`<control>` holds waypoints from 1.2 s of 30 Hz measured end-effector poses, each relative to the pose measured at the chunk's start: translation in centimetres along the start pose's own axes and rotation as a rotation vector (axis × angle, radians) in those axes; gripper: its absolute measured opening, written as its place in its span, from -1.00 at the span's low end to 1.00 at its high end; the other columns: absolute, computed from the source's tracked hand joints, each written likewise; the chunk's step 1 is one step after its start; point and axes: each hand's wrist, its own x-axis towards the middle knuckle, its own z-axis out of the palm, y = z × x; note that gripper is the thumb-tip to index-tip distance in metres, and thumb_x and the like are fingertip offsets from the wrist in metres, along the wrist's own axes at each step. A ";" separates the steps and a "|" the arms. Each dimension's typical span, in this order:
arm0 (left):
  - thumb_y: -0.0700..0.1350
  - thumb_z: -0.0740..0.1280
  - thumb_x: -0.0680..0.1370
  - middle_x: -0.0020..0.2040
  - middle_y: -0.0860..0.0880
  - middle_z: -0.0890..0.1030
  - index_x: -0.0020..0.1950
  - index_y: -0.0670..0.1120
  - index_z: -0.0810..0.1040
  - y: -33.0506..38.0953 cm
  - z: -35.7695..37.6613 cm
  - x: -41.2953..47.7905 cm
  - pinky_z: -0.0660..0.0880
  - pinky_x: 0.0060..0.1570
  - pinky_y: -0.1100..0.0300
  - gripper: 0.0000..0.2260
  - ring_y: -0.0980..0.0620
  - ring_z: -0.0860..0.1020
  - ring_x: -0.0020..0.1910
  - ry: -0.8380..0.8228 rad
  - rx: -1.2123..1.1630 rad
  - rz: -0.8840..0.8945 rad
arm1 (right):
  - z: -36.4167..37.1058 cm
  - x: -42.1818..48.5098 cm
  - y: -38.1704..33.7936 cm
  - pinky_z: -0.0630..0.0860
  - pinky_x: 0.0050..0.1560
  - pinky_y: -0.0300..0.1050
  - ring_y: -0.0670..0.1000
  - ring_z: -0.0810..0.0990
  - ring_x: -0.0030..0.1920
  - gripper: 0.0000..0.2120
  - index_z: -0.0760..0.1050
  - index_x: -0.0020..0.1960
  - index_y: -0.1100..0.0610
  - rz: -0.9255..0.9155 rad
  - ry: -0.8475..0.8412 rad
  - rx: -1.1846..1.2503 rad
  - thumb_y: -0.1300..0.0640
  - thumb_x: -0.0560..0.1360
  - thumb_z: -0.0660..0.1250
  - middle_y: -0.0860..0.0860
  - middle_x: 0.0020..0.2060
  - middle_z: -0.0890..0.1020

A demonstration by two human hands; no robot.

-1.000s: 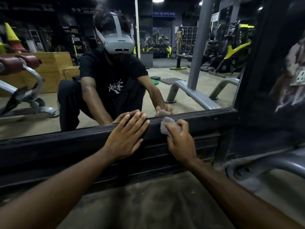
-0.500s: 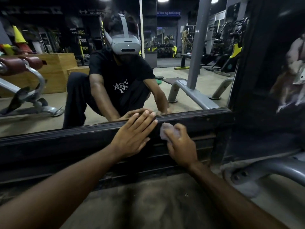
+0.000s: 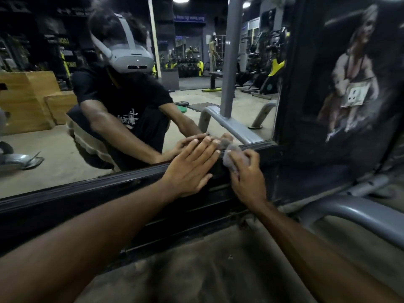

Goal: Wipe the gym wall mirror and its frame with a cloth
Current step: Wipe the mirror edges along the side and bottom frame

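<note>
Head view shows the right hand (image 3: 247,182), fingers curled round the cloth (image 3: 235,160), now nearer the frame (image 3: 87,189) corner, with the left hand (image 3: 190,171) flat, fingers straight, so that stretch seems nearly wiped.

The right grip (image 3: 247,171) is covering most of the cloth (image 3: 233,159) — only a grey wad is showing past the fingers. The left grip (image 3: 190,169) is hiding a stretch of the frame (image 3: 87,193). The mirror (image 3: 54,138) is running off the top and left edges; the reflected shirt print (image 3: 127,119) is blurring beyond reading.
</note>
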 end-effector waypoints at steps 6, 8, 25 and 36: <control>0.17 0.27 0.56 0.60 -0.27 0.22 0.54 -0.20 0.32 2.1 1.4 1.8 0.00 0.57 -0.26 -0.34 -0.29 0.12 0.59 -0.019 -0.041 0.004 | -2.7 1.6 4.5 0.46 -0.09 0.02 0.23 0.53 -0.12 -0.52 0.43 0.34 -0.11 0.392 0.105 -0.032 0.31 0.53 0.23 0.03 0.18 0.30; 0.16 0.29 0.56 0.60 -0.29 0.21 0.54 -0.22 0.31 2.0 1.7 1.8 0.02 0.56 -0.27 -0.33 -0.30 0.13 0.59 -0.003 -0.056 0.008 | -4.7 2.2 6.1 0.41 -0.09 0.01 0.25 0.50 -0.18 -0.57 0.44 0.34 -0.07 0.515 0.164 -0.063 0.30 0.56 0.20 0.02 0.12 0.26; 0.16 0.25 0.56 0.65 -0.25 0.08 0.62 -0.14 0.23 5.8 2.3 8.3 -0.05 0.58 -0.19 -0.30 -0.25 0.01 0.63 -0.011 -0.065 -0.021 | -5.3 4.1 12.4 0.36 -0.11 -0.10 0.18 0.48 -0.07 -0.49 0.42 0.35 -0.08 0.275 0.161 0.002 0.37 0.51 0.21 0.08 0.24 0.27; 0.06 0.30 0.52 0.64 -0.27 0.10 0.62 -0.19 0.20 8.2 2.0 8.7 -0.05 0.58 -0.25 -0.27 -0.27 0.04 0.63 -0.050 -0.057 -0.132 | -6.1 2.3 14.8 0.41 -0.03 -0.16 0.07 0.44 -0.09 -0.46 0.46 0.36 -0.05 0.265 0.168 0.111 0.38 0.47 0.27 0.02 0.18 0.26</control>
